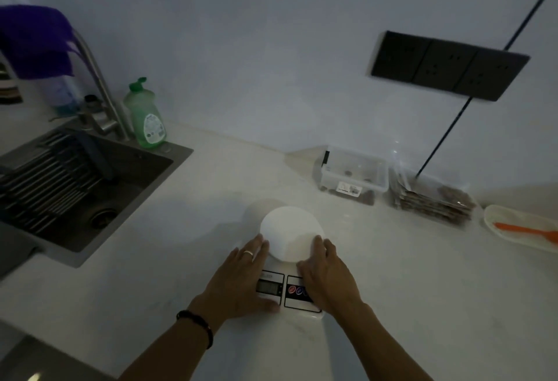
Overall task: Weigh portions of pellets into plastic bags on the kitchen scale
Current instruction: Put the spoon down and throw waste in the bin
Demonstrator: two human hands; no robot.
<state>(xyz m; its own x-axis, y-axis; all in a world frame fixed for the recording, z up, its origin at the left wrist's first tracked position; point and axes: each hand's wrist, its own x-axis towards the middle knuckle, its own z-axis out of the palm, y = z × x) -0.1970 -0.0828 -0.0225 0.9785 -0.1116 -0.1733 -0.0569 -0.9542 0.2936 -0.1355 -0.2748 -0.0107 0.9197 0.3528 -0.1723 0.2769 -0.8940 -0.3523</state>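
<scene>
While both hands flank it, the kitchen scale [287,272] sits on the pale counter [407,290] directly in front of the person, its long axis running straight away from the body: round white weighing platform [290,235] at the far end, display and buttons at the near end.

From the head camera, the only view, the left hand [241,278] lies flat along the scale's left edge, fingers straight and close together, thumb along the near corner, tips touching the platform's rim. The right hand [327,273] mirrors it on the right edge, fingers extended and pressed against the side, partly covering the buttons. Neither hand pinches anything; both press the scale's body between them, which suggests it is being squared up or slid into place.

The pellets are well apart from the hands, ahead and to the right. A clear plastic tub [353,176] near the wall holds only a few brown pieces on its bottom, and just beside it lies a stack of clear bags [434,199] already filled with brown pellets. The right hand is the nearer one to both, so a reach there would likely fall to it. No empty bag can be made out on the platform.

The scale looks like smooth, hard white plastic; the counter is glossy and would let it slide. The bags are thin, crinkled film, limp to handle. The light is dim and the display unreadable.
</scene>
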